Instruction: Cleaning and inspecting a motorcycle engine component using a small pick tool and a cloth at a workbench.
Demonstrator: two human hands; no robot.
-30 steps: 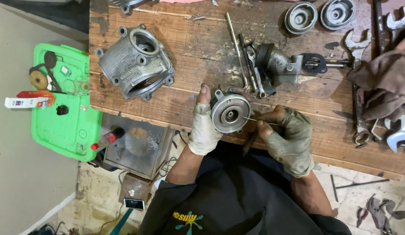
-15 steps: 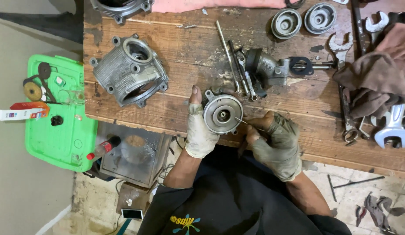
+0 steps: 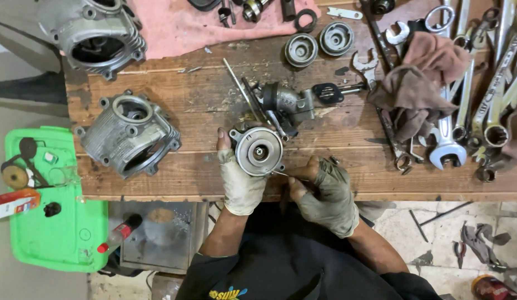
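Note:
A round grey metal cover (image 3: 258, 151) with a central hub lies on the wooden workbench (image 3: 186, 116) near its front edge. My left hand (image 3: 238, 180), in a dirty pale glove, steadies its left side with the thumb up along the rim. My right hand (image 3: 323, 191), in a grey-green glove, pinches a thin metal pick (image 3: 282, 174) whose tip touches the cover's lower right edge. Just behind the cover sits a dark shaft-and-gear assembly (image 3: 283, 105).
A ribbed aluminium engine housing (image 3: 129, 135) lies at the left, another housing (image 3: 97, 33) at the far left corner. Two round caps (image 3: 318, 44), a brown rag (image 3: 417, 83) and several spanners (image 3: 464, 105) fill the right. A green tray (image 3: 47, 222) stands below left.
The view has shifted so the bench sits lower in frame, showing more of its far side. My hands stay on the round cover; the right hand now holds the pick against its edge.

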